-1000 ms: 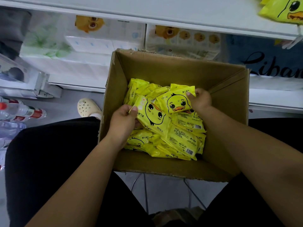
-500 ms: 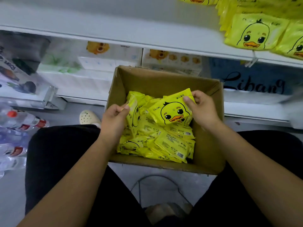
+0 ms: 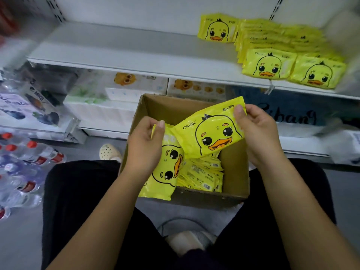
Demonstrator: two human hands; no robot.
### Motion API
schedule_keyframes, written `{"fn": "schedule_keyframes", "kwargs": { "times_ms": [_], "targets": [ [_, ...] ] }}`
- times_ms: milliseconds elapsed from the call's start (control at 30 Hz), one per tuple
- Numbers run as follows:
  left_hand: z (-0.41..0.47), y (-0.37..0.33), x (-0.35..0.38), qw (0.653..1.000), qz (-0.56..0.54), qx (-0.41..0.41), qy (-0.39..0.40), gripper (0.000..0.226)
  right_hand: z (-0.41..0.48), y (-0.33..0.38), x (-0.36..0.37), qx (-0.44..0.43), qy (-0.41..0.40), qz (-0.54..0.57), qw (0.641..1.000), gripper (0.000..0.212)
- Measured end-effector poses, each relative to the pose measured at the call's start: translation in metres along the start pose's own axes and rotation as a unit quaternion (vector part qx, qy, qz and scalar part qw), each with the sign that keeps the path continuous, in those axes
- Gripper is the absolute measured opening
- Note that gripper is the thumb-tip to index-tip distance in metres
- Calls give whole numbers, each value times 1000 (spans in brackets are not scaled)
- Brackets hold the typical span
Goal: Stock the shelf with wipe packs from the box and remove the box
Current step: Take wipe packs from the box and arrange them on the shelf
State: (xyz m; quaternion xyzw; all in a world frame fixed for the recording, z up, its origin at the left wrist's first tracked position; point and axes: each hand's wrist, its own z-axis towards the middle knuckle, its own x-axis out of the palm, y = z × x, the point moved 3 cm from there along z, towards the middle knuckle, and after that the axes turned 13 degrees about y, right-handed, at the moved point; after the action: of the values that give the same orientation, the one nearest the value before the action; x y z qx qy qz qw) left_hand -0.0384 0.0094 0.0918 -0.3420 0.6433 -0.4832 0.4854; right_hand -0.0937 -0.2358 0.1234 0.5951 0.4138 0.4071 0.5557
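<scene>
Vs 0.5 s ago both packs are up off the pile. L hand pinches hanging pack top, thumb + curled fingers; R hand pinches tilted pack corner. Box holds more packs.

Glossy yellow plastic wipe packs; matt brown cardboard box; smooth white shelf.

Both hands have come up out of the box: the right hand now holds one duck pack above the rim, and the left hand lifts another pack upright at the box's left wall.
</scene>
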Motion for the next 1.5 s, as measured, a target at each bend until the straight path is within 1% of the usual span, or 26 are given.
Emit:
{"fn": "schedule_keyframes", "kwargs": {
  "times_ms": [67,233,333,400,467,600,667,733,867,967,1033,1067,1167,1267,1400,1500],
  "targets": [
    [-2,-5,3,999,24,10,34,25,-4,5,-3,-2,-5,0,1000,7],
    [-6,-21,5,987,55,27,149,28,-8,9,-18,1,-22,-5,1000,8],
    [-9,-35,10,976,35,43,212,31,-12,5,-22,6,-37,10,999,8],
    [-10,-40,11,969,18,49,242,38,-15,3,-24,5,-46,18,999,11],
    [-12,-44,13,963,16,50,263,38,-18,0,-27,9,-50,22,998,15],
    [-15,-47,18,964,4,33,262,40,-23,-6,-29,26,-44,24,998,19],
    [-16,-45,17,965,26,41,256,37,-24,-6,-29,26,-50,26,998,26],
    [-18,-42,15,965,48,50,254,34,-24,-7,-28,23,-53,27,998,26],
    [-22,-39,11,961,54,38,269,31,-23,-18,-24,63,-55,83,993,23],
    [-24,-42,7,960,-7,6,278,30,-24,-29,-18,98,-52,112,988,22],
    [-26,-39,6,955,-61,-27,289,32,-24,-33,-16,105,-65,142,982,19],
    [-28,-37,6,952,-70,-39,295,31,-24,-33,-17,107,-76,154,979,19],
    [-36,-28,12,947,-33,-61,315,33,-21,-34,-22,117,-91,169,974,24],
    [-42,-21,24,939,-18,-83,333,35,-20,-39,-22,136,-98,177,970,23],
    [-40,-15,36,938,-2,-91,335,19,-24,-48,-19,160,-108,174,966,27],
    [-36,-15,35,943,2,-93,320,19,-25,-49,-16,181,-90,196,960,38]
  ]
}}
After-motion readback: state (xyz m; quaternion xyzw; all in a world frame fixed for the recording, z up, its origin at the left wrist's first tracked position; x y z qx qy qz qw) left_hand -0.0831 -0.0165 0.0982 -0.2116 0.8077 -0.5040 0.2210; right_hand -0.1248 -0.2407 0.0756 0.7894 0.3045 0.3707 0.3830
